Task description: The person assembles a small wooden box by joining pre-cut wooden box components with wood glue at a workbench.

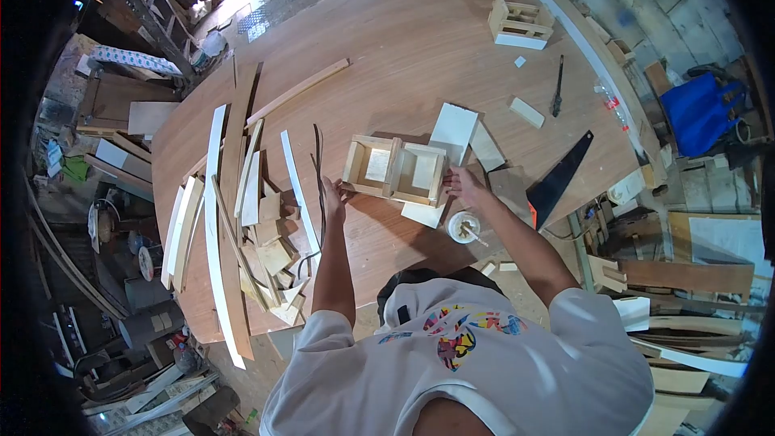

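A small two-compartment wooden box (395, 144) is in front of me at the near side of the table, its open compartments facing up. My left hand (333, 198) grips its left end, with the fingers partly hidden behind the frame. At the opposite end, my right hand (463, 186) has its fingers closed on the right side. White-faced boards (454, 131) lie just beyond the box's right end. A white tub (463, 227) with a stick in it stands close to my right forearm.
Long wooden strips (216, 218) and scrap blocks (276, 256) crowd the table's left. A handsaw (563, 178) lies at right, near a dark slender tool (558, 87). Another small wooden frame (521, 21) stands at the far right. A blue bag (701, 113) is beyond the table edge.
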A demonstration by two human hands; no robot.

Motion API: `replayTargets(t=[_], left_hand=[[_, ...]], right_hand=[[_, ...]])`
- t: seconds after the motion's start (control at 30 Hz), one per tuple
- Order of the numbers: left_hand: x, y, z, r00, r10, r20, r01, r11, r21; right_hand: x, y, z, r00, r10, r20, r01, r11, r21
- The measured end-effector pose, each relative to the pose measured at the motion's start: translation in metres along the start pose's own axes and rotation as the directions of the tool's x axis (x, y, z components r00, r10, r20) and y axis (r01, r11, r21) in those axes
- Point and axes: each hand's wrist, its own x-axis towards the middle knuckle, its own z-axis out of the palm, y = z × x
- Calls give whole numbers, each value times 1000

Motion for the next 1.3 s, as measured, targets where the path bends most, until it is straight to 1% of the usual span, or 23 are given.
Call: replayTargets(t=[0.03, 0.07, 0.1, 0.13, 0.2, 0.23, 0.3, 0.33, 0.4, 0.43, 0.5, 0.6, 0.63, 0.77, 0.83, 0.97, 1.03, 1.17, 1.23, 1.27, 1.3], left_hand=[[-2, -3, 6, 998, 42, -47, -42, 999, 2], [-5, -4, 8, 992, 83, -93, -83, 997, 6], [-3, -7, 5, 994, 70, -79, -67, 997, 35], [-1, -11, 3, 994, 71, -83, -69, 997, 33], [0, -16, -3, 998, 16, -58, -20, 997, -77], [-14, -10, 7, 993, 28, -117, -36, 997, -69], [-41, 1, 20, 992, 47, -116, -56, 996, -75], [-47, -2, 20, 992, 59, -107, -68, 995, -79], [-55, -10, 16, 993, 47, -111, -54, 997, -60], [-58, -16, 15, 989, 81, -127, -92, 993, -79], [-63, -27, 17, 975, 137, -173, -161, 977, -137], [-70, -41, 13, 967, 173, -187, -206, 963, -173], [-69, -46, 14, 952, 115, -284, -186, 953, -239], [-77, -52, 16, 950, 129, -283, -210, 937, -279], [-78, -59, 12, 963, 124, -238, -203, 918, -342], [-90, -60, 16, 959, 132, -249, -227, 885, -406], [-95, -58, 18, 951, 105, -290, -228, 872, -434], [-95, -60, 16, 947, 105, -303, -233, 876, -423], [-100, -55, 17, 943, 161, -292, -266, 891, -368], [-101, -52, 17, 942, 161, -294, -267, 890, -370], [-99, -52, 16, 940, 175, -292, -278, 891, -360]], right_hand=[[1, 0, 0, 1000, 1, 3, -1, 1000, -1], [2, -1, -2, 999, 24, 22, -25, 998, 51], [2, -3, -4, 998, 45, 42, -49, 994, 101], [3, -4, -4, 998, 45, 46, -49, 994, 98], [3, -5, -2, 996, 71, 52, -78, 986, 151], [5, -6, -1, 996, 70, 60, -78, 986, 146], [7, -8, 0, 991, 75, 112, -93, 982, 163], [9, -8, 0, 990, 75, 117, -93, 983, 160], [10, -9, 1, 993, 83, 83, -91, 991, 94], [9, -9, 2, 992, 95, 88, -105, 989, 108], [6, -10, 4, 992, 92, 83, -99, 992, 77], [2, -7, 9, 995, 75, 67, -77, 997, 22], [0, -8, 11, 997, 56, 54, -56, 998, -4], [4, -5, 11, 996, 79, 37, -77, 996, -40], [7, -5, 10, 996, 45, 75, -42, 998, -46], [-4, -12, 14, 994, 66, 84, -60, 996, -69], [-4, -14, 14, 992, 95, 82, -86, 991, -105], [-21, -21, 20, 990, 122, 74, -114, 987, -110], [-22, -20, 21, 993, 97, 66, -90, 991, -99], [-21, -23, 20, 993, 96, 67, -89, 991, -102], [-17, -25, 16, 987, 138, 85, -130, 988, -87]])
